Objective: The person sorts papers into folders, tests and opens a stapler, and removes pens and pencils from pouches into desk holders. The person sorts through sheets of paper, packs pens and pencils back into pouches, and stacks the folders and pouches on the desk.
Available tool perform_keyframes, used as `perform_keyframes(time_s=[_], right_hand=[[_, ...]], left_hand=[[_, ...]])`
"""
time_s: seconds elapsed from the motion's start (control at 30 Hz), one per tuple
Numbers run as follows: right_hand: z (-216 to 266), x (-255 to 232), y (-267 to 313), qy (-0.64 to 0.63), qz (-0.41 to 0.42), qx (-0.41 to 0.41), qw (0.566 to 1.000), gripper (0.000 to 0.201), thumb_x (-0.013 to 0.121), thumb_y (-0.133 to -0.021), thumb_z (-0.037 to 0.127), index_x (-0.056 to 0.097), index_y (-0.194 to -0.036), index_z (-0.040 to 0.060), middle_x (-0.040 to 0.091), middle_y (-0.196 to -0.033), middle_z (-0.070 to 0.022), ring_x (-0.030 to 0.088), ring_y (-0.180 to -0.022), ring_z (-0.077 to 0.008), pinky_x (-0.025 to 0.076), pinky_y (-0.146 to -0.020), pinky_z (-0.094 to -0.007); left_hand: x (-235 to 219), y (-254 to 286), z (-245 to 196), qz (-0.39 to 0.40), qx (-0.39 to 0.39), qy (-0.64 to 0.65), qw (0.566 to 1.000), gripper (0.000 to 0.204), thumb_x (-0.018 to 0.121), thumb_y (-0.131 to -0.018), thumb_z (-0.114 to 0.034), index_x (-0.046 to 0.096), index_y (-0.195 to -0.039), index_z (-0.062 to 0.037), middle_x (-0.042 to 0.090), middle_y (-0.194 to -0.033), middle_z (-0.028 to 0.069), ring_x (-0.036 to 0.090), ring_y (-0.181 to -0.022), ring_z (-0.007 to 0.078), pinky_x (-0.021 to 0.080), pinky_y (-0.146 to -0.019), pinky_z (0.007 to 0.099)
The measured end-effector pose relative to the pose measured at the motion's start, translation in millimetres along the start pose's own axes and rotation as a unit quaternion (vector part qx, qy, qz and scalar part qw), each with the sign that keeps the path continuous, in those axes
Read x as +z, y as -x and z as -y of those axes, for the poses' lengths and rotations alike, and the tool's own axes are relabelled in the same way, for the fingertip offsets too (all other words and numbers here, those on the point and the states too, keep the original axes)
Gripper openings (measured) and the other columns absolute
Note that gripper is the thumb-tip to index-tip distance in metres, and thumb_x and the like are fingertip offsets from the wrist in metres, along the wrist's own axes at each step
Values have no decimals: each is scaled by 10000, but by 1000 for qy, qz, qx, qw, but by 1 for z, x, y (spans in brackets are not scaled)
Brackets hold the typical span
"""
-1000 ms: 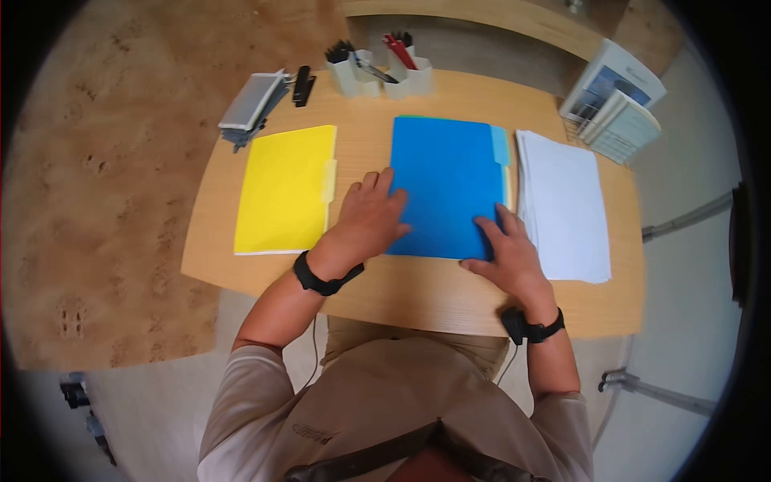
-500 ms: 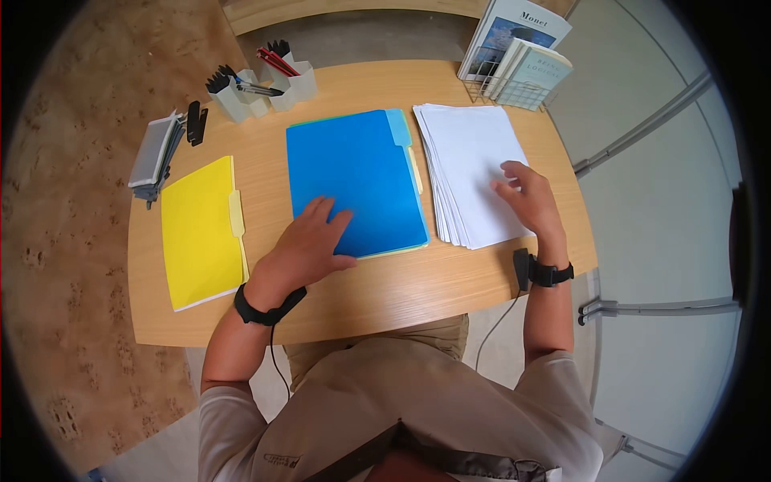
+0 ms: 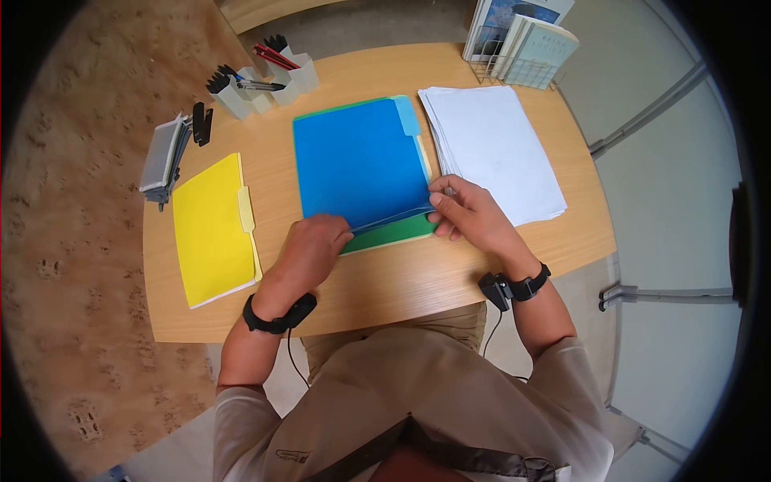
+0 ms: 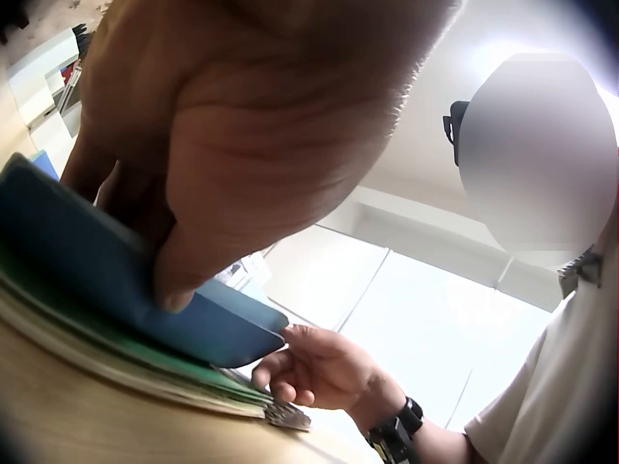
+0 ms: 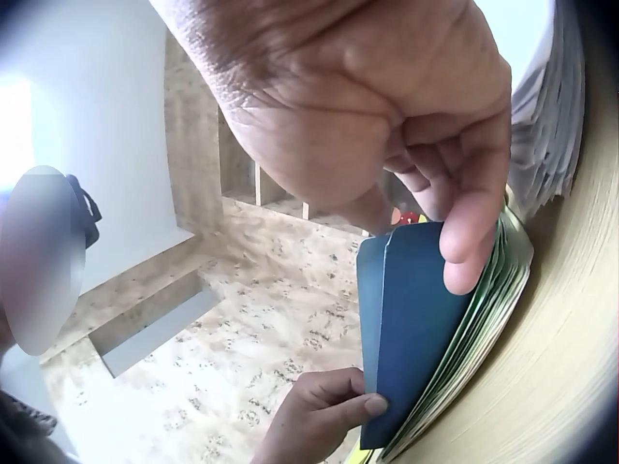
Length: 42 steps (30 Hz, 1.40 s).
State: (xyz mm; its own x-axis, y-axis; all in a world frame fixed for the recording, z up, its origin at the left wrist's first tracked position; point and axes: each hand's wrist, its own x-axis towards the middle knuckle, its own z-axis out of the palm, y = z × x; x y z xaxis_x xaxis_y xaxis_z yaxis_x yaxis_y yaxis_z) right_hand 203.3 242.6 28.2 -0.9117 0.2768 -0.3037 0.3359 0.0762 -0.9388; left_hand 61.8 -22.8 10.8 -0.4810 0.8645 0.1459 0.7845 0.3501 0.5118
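Note:
A blue file folder (image 3: 361,161) lies at the middle of the desk on top of a green folder (image 3: 393,233). My left hand (image 3: 312,245) pinches its near left corner, the thumb (image 4: 174,285) pressed on the blue face. At the near right corner my right hand (image 3: 475,215) pinches it between thumb and fingers. The near edge of the blue folder is raised, baring a strip of green beneath. In the right wrist view, pale layered edges (image 5: 484,300) show under the blue folder (image 5: 416,319).
A yellow folder (image 3: 210,233) lies to the left, and a stack of white paper (image 3: 494,153) to the right. Along the back stand pen holders (image 3: 261,95) and a wire rack (image 3: 514,68) with books. A black stapler (image 3: 202,123) and grey pouches (image 3: 165,157) sit at the far left.
My right hand has come left from over the paper stack to the blue folder's near right corner. My left hand has taken the near left corner, and that edge has risen.

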Motion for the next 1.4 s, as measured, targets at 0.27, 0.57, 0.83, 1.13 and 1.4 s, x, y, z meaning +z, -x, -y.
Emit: perform_keyframes(time_s=[0.27,0.57,0.83,1.13,1.4], right_hand=[[-22,0,-13,-130,25,-18,991,240,603,-1005,89,589,-1230,7,631,-788,-12,704,-736,-110,570,-611,-249],[-17,-10,2,44,-90,-127,987,160,710,-936,98,686,-1061,1,560,-653,26,510,-580,-42,456,-553,-229],[-44,-132,19,489,-369,-49,788,733,840,-787,435,619,-1334,0,680,-1224,-222,653,-1130,-383,517,-986,-449],[-64,-154,19,376,-372,43,848,595,849,-787,294,649,-1267,5,715,-1139,-233,690,-1057,-374,539,-918,-429],[-71,-167,21,328,-418,-19,847,237,768,-875,186,735,-1015,-2,731,-805,-179,688,-692,-303,536,-692,-383]], left_hand=[[1,10,-2,-81,-32,51,995,130,758,-874,-88,675,-854,10,658,-780,158,635,-709,343,496,-643,396],[-9,20,-11,-139,-112,100,979,142,743,-909,-88,664,-845,11,614,-720,145,575,-608,270,448,-572,366],[-11,20,-8,-99,-147,107,978,172,736,-919,-106,648,-830,13,598,-693,147,547,-589,264,434,-564,360],[-9,20,-2,-92,-132,104,982,174,734,-922,-109,643,-830,7,607,-704,152,565,-599,284,442,-569,375],[-12,20,-8,-85,-133,101,982,171,730,-928,-111,645,-842,10,611,-715,157,570,-602,288,444,-571,375]])
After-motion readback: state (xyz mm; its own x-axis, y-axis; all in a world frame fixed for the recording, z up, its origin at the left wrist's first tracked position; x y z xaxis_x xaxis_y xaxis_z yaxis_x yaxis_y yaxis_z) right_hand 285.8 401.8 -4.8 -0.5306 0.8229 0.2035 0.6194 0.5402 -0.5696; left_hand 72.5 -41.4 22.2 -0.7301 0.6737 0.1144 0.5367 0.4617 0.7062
